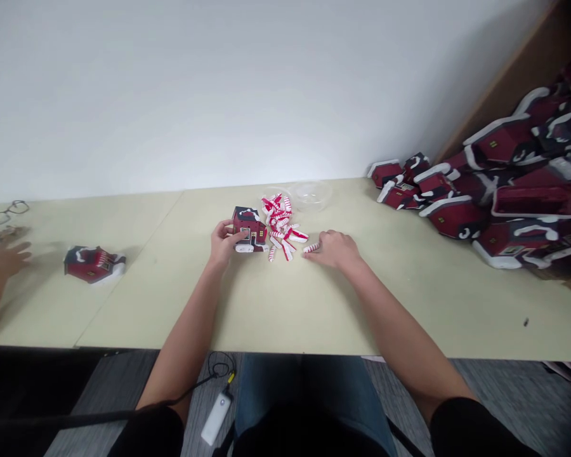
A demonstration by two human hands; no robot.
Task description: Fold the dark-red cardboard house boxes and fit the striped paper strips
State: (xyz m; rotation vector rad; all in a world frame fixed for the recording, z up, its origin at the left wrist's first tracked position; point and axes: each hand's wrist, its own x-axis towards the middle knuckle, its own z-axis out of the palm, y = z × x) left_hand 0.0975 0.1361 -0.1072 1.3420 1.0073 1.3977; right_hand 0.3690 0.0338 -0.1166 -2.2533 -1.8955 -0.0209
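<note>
My left hand (pixel 224 242) grips a small dark red paper house (pixel 251 228) with a snow-white roof trim and white base, holding it by its left side. Just right of that house lies a loose heap of red-and-white striped candy cane pieces (pixel 280 223). My right hand (pixel 334 249) rests on the table with its fingertips closed on one separate striped piece (pixel 311 248), a little apart from the heap.
A co-worker's hand (pixel 7 259) lies at the far left near another red house (pixel 94 264) and glasses (pixel 4 212). A clear plastic bowl (pixel 310 195) stands behind the heap. Many red houses (pixel 485 184) are piled at the right end of the pale table (pixel 266 311).
</note>
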